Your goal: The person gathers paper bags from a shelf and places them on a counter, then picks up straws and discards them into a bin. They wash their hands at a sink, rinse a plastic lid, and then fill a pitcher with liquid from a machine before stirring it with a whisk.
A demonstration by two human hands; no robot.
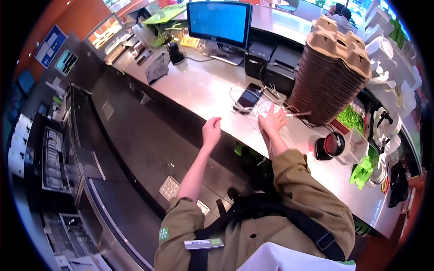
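My right hand (273,119) lies flat on the steel counter (203,86), fingers spread over a clear plastic pack (264,108) with thin straws or strips sticking out beside it. My left hand (211,128) hovers at the counter's near edge, fingers loosely curled, with nothing in it. A smartphone (247,98) lies just beyond both hands, cables around it. A tall stack of brown cardboard cup carriers (332,72) stands right of my right hand.
A monitor (220,20) and black printers (271,61) stand at the back of the counter. A dark round container (332,145), green items (361,171) and white appliances sit to the right. Steel under-counter units (90,158) run along the left. People sit far behind.
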